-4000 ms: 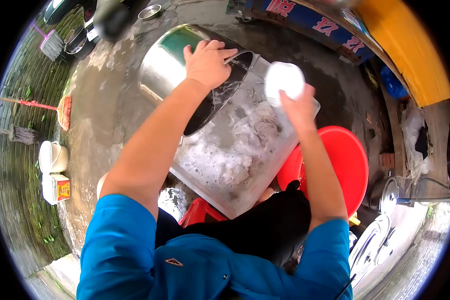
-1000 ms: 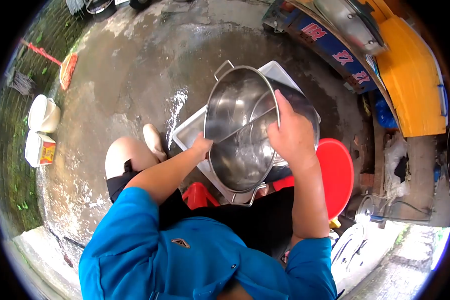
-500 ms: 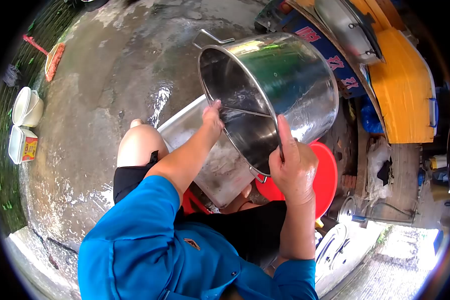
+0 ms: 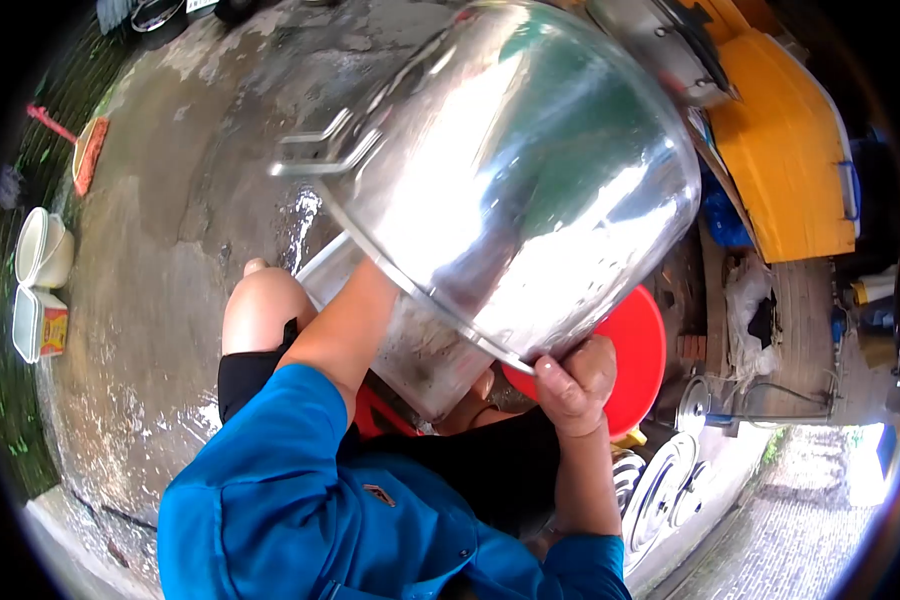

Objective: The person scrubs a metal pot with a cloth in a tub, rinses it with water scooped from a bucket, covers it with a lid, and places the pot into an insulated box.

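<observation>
A large, shiny steel pot [image 4: 530, 170] hangs tilted in front of me, its mouth facing down to the lower left and its outer wall toward me. My right hand [image 4: 578, 385] is closed on its rim at the lower right. My left forearm reaches under the pot's mouth, and the pot hides my left hand. One looped handle sticks out at the pot's left. Beneath the pot lies a pale rectangular tub [image 4: 425, 365] with greyish contents. A red basin [image 4: 637, 360] stands right of the tub, partly behind my right hand.
Two white buckets, one round [image 4: 45, 248] and one square [image 4: 40, 323], stand at the far left below a broom [image 4: 88, 157]. At the upper right are a yellow panel [image 4: 785, 150] and another metal pot [image 4: 660, 45]. Round lids [image 4: 660, 490] lie at the lower right.
The steel pot has been raised and turned over, so its outside faces me instead of its inside. My left hand has gone out of sight beneath it; my right hand has kept its rim grip.
</observation>
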{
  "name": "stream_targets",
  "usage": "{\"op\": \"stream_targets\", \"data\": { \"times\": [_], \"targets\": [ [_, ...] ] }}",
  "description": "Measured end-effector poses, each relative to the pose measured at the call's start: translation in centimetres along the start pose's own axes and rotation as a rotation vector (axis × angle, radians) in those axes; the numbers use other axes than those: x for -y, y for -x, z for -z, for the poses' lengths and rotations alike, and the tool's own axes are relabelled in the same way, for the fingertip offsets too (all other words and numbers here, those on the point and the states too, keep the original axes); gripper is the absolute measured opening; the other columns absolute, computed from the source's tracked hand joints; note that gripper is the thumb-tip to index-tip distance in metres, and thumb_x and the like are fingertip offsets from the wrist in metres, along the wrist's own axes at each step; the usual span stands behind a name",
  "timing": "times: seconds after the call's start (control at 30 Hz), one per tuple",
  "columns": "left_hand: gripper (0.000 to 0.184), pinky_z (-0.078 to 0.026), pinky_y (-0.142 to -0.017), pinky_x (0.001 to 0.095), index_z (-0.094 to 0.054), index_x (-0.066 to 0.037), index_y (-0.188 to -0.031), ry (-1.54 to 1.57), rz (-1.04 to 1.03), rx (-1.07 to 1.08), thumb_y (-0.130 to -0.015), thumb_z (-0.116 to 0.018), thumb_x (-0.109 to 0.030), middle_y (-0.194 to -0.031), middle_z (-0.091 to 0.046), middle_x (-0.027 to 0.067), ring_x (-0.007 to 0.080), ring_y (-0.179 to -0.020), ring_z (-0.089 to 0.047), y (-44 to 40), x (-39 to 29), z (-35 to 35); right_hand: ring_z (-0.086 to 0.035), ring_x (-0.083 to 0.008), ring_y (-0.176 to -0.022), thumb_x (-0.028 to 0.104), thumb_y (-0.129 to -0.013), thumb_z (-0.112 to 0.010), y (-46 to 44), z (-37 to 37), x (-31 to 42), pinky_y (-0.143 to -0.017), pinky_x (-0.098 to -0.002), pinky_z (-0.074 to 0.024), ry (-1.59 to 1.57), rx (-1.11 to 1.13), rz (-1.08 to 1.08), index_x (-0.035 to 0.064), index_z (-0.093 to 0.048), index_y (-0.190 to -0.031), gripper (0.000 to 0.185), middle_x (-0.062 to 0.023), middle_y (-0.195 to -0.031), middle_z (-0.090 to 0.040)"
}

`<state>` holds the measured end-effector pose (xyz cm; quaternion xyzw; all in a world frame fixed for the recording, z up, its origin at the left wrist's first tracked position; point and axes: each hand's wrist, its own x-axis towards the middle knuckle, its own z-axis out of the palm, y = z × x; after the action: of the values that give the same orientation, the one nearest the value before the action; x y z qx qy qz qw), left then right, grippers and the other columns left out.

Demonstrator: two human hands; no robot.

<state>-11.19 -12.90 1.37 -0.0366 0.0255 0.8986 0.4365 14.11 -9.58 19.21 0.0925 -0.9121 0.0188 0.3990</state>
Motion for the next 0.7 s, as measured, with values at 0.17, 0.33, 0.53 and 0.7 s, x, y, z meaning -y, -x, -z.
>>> {"op": "stream_targets", "data": {
  "times": [0.17,0.33,0.53,0.7],
  "targets": [
    [0.074,-0.033,-0.097,0.0569,-0.049,-0.008,-0.122,-0.040,0.340,0.239,-0.080,-0.042,-0.068,-0.126,-0.051,0.0139,0.0355,-0.115,-0.047,5.2,6.6,-4.1,-0.042,-0.0210,-0.079,0.020,-0.065,-0.079,1.0,0.2,0.5,-0.071,-0.0361,-0.0405,-0.003,-0.129,-0.034,0.0367,-0.066,-0.091,0.034,-0.0006,-0.080,-0.034],
    [0.073,-0.032,-0.096,0.0595,-0.048,-0.008,-0.123,-0.080,0.363,0.321,-0.081,-0.039,-0.067,-0.126,-0.051,0.0143,0.0370,-0.115,-0.047,5.8,3.6,-6.4,-0.040,-0.0356,-0.118,0.013,-0.066,-0.077,-2.6,-0.3,0.8,-0.094,-0.0456,-0.0363,0.008,-0.415,-0.127,0.0315,-0.068,-0.095,0.036,-0.0068,-0.107,-0.050],
    [0.072,-0.032,-0.094,0.0626,-0.047,-0.007,-0.124,-0.039,0.301,0.411,-0.083,-0.036,-0.066,-0.126,-0.050,0.0149,0.0387,-0.115,-0.047,1.6,-1.9,-10.2,-0.028,-0.0371,-0.130,0.000,-0.061,-0.069,-9.8,5.0,1.2,-0.108,-0.0488,-0.0196,0.077,-0.046,-0.038,0.0241,-0.067,-0.110,0.055,-0.0132,-0.136,-0.040],
    [0.072,-0.031,-0.093,0.0653,-0.045,-0.007,-0.125,0.033,0.272,0.444,-0.085,-0.033,-0.065,-0.126,-0.050,0.0153,0.0402,-0.115,-0.047,-1.7,-4.1,-11.9,-0.034,-0.0306,-0.128,-0.012,-0.072,-0.060,-14.9,6.9,1.3,-0.106,-0.0391,-0.0301,-0.072,-0.167,0.001,0.0110,-0.062,-0.114,0.048,-0.0131,-0.136,-0.037]
  ]
}}
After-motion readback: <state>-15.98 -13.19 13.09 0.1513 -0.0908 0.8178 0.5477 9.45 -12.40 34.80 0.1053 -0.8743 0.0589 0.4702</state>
